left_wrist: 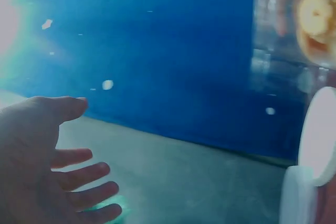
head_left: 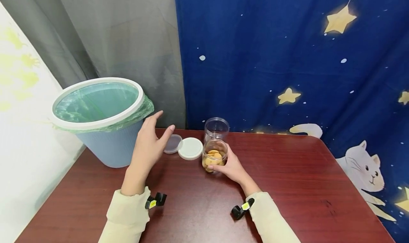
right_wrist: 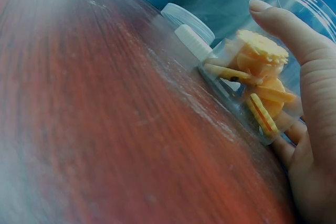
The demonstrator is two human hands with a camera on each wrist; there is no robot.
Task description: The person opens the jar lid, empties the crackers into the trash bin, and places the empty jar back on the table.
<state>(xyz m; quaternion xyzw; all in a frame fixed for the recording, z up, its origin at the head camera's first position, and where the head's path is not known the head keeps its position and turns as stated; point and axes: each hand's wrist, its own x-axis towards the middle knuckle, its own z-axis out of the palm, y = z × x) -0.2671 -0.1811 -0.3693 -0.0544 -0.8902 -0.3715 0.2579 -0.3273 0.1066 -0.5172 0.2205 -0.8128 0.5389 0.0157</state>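
Note:
My right hand (head_left: 232,166) grips a clear jar of cookies (head_left: 214,157) around its side, thumb in front; its mouth is uncovered. In the right wrist view, round and sandwich-like cookies (right_wrist: 262,51) lie in the lower part of the jar. Behind it stands a second clear jar (head_left: 217,124), which shows no contents. My left hand (head_left: 148,143) is raised near the bin, fingers spread and thumb apart, holding nothing. Between the hands lie a white lid (head_left: 190,148) and a translucent lid (head_left: 173,144), edges overlapping.
A blue bin (head_left: 112,149) with a white rim and green liner stands at the left of the dark red table (head_left: 287,186). Grey (head_left: 127,40) and starry blue curtains (head_left: 255,58) hang behind the table's back edge.

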